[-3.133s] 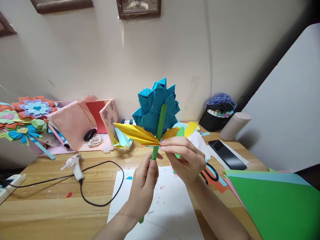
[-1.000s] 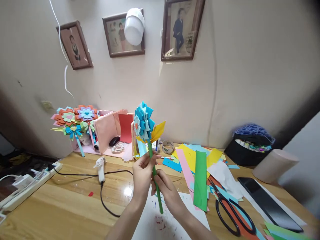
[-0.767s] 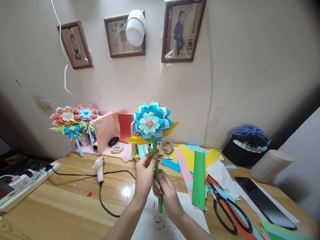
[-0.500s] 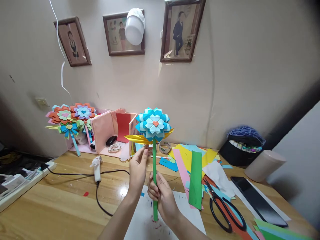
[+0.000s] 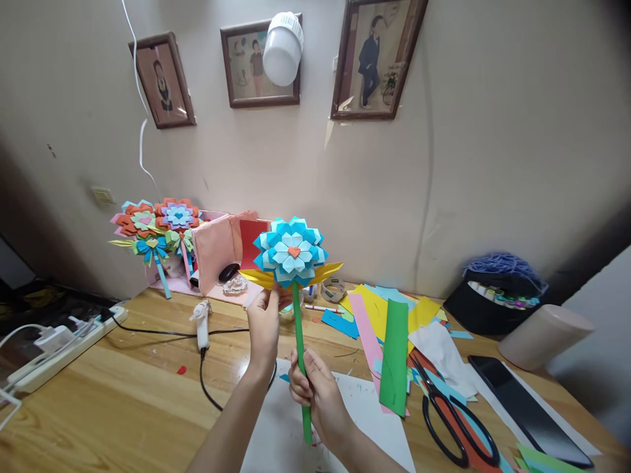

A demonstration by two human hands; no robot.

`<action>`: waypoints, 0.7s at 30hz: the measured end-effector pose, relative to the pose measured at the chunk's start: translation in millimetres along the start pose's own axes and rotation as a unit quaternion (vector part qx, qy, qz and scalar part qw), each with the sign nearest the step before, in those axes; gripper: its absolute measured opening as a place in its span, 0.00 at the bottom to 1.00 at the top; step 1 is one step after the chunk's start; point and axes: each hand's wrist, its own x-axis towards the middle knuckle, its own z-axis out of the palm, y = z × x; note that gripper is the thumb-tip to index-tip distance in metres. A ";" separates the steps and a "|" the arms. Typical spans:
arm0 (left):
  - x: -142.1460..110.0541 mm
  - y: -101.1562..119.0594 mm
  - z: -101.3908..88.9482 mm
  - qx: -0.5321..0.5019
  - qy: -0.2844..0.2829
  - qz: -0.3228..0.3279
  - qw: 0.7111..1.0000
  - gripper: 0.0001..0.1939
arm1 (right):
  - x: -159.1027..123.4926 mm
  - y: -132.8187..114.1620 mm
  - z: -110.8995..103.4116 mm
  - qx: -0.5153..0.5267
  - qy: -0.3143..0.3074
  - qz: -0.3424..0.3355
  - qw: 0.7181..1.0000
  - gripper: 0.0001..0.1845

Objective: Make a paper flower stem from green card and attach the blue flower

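Observation:
A paper flower [image 5: 290,251] in two shades of blue, with a small orange heart at its centre, stands upright before me, tilted slightly left. Its green paper stem [image 5: 298,335] carries a yellow leaf [image 5: 327,272] on either side. My right hand [image 5: 315,384] is wrapped round the lower stem above the white sheet. Up under the bloom, my left hand [image 5: 265,322] pinches at the flower's base by the left leaf. Its fingertips are partly hidden behind leaf and stem.
Black-handled scissors [image 5: 446,414], a green paper strip [image 5: 394,358] and a phone [image 5: 527,410] lie at right. A white glue gun [image 5: 202,323] with a black cable stands at left. Finished paper flowers [image 5: 178,215] and a pink box [image 5: 217,253] are behind. White paper [image 5: 367,420] lies below my hands.
The flower has swung a little left and its head tilts left, the bloom facing me more. The left hand has risen closer under the bloom. The whole view has shifted slightly.

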 end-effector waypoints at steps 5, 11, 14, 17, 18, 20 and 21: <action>-2.2 0.2 1.0 -0.004 0.008 0.008 1.000 0.15 | 0.1 0.0 -0.1 -0.013 0.002 -0.003 1.000 0.17; -4.3 0.6 1.2 -0.024 0.010 -0.009 1.000 0.15 | -0.1 0.4 0.3 -0.035 0.015 -0.010 0.999 0.19; -4.3 0.8 2.0 -0.040 0.012 -0.019 0.999 0.13 | -0.2 0.2 0.8 -0.048 0.014 -0.013 0.999 0.19; -3.6 1.9 2.5 -0.051 0.016 -0.022 0.998 0.11 | -0.2 0.1 0.6 -0.053 0.010 -0.017 0.998 0.18; -3.4 2.6 2.4 -0.056 0.016 -0.023 0.998 0.11 | -0.2 0.3 0.3 -0.054 0.008 -0.019 0.998 0.18; -3.5 4.5 1.9 -0.072 0.012 -0.029 0.997 0.10 | -0.1 0.9 -0.4 -0.054 0.005 -0.022 0.998 0.17; -3.8 5.5 1.6 -0.082 0.007 -0.034 0.996 0.10 | -0.1 1.2 -0.7 -0.054 0.003 -0.024 0.998 0.17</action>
